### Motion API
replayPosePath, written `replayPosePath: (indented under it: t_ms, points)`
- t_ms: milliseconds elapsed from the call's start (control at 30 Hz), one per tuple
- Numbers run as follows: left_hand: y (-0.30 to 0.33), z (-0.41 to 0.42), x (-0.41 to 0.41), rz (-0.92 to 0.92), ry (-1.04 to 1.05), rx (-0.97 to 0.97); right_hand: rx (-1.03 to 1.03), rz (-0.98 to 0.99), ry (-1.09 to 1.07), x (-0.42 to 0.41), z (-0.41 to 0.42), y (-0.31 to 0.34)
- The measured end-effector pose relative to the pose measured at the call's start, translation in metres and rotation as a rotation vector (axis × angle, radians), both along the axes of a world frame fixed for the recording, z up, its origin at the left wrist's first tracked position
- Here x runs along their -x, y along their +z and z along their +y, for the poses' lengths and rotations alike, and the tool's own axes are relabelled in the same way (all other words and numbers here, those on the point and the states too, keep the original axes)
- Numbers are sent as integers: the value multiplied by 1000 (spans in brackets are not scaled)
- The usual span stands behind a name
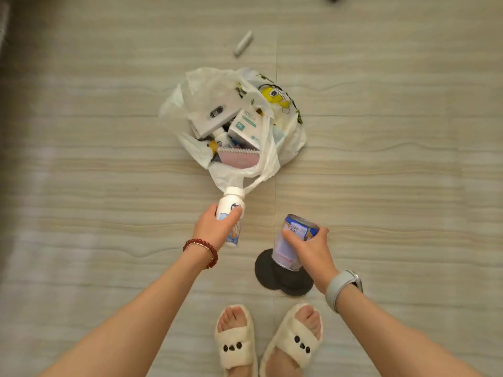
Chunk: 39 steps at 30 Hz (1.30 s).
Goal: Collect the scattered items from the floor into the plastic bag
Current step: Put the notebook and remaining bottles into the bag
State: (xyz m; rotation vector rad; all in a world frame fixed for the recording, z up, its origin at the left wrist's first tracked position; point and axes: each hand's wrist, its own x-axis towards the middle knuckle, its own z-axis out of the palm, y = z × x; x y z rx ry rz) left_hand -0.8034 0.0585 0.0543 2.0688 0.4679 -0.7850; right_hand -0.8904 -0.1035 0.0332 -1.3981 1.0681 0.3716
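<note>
While hands (215,227) grip bottle (231,206), can (294,235): bag (285,148) just ahead.

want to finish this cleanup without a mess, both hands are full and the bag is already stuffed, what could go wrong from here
1. The plastic bag lies slumped and crowded with boxes and a notebook; dropping in the heavy can might tip it or spill things.
2. With the left hand on the white bottle and the right hand on the can, no hand holds the bag open.
3. The grey tube beyond the bag could be forgotten.
</note>
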Motion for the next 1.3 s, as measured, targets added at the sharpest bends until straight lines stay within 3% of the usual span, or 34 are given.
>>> replayPosePath:
  t_ms: [133, 367, 500, 733, 800, 867, 933, 1033, 1167, 1300]
  points:
    - [-14, 11, -51, -70, 115, 35, 13, -187, 144, -54, -4, -9]
    - [-102, 15, -130, -169, 219, 141, 149, -522, 195, -144, -2, -68]
    - [-147, 16, -178, -381, 77, 99, 314, -687, 271, -210, 10, -98]
    - [-175, 36, -228, -684, 228, 126, 736, -881, 421, -309, 44, -119]
    - [-178, 41, -236, -748, 166, 118, 989, -848, 622, -328, 46, -123]
    - [-182, 43, -243, -804, 74, 117, 1269, -694, 860, -340, 41, -130]
    - [-190, 37, -250, -838, -36, 104, 1414, -493, 982, -345, 33, -136]
    - [-202, 18, -261, -860, -193, 37, 1360, -307, 830, -350, 17, -139]
    - [-214, -13, -278, -878, -363, -48, 957, -344, 761, -347, -11, -133]
    - [-212, -36, -286, -802, -436, -71, 939, -333, 685, -334, -37, -135]
